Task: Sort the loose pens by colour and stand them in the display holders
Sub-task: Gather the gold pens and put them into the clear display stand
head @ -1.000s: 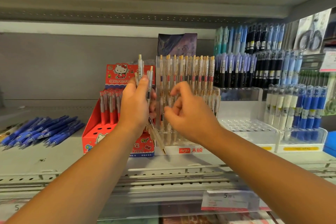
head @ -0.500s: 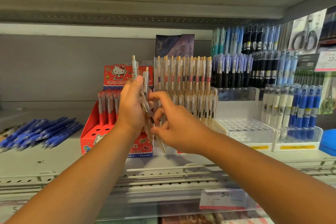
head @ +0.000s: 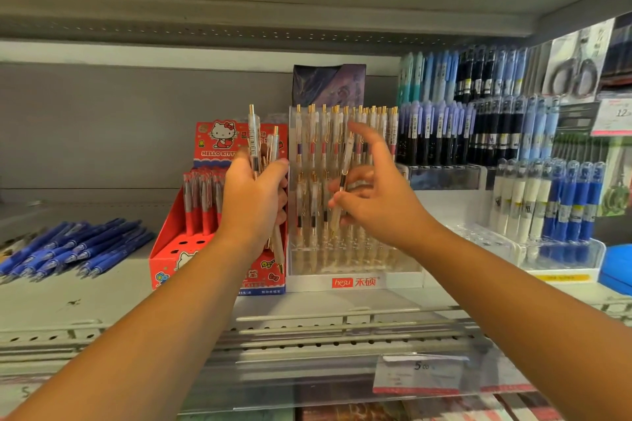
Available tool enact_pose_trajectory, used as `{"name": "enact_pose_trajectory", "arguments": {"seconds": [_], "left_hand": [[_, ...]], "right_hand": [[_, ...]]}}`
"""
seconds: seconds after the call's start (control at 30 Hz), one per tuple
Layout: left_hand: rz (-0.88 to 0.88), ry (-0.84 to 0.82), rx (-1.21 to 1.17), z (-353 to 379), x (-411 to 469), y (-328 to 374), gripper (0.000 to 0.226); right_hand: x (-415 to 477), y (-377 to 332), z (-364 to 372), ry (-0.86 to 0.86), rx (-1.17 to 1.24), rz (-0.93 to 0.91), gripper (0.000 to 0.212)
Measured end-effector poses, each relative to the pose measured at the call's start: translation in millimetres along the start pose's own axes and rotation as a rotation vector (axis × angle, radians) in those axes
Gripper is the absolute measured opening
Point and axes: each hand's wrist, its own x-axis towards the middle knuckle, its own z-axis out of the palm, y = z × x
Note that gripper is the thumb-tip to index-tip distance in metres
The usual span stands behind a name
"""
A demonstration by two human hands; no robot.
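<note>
Your left hand has its grip curled round a bundle of clear gold-clipped pens, held upright in front of the red Hello Kitty box; your right hand pinches a single clear pen, index finger raised, the pen slightly tilted just in front of the clear hesu display holder, which stands on the shelf with rows of like pens in it. Loose blue pens lie heaped on that shelf, well to the left of the box.

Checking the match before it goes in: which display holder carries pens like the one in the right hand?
The clear hesu holder behind the right hand: its pens are pale and translucent, like that pen. The Hello Kitty box holds red ones.
</note>
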Motion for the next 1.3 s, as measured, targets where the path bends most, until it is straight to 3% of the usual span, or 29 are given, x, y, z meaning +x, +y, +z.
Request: {"name": "enact_pose_trajectory", "arguments": {"seconds": [0.37, 0.57, 1.3], "left_hand": [[-0.015, -0.005, 0.040, 2, -1, 1, 0.013], [-0.014, -0.013, 0.045, 3, -2, 2, 0.013], [-0.027, -0.082, -0.035, 3, 0, -2, 0.009]], "right_hand": [[3, 18, 12, 0.029, -0.190, -0.013, 0.090], [2, 19, 12, 0.024, -0.277, -0.056, 0.058], [-3, 15, 12, -0.058, -0.435, 0.009, 0.060]]}}
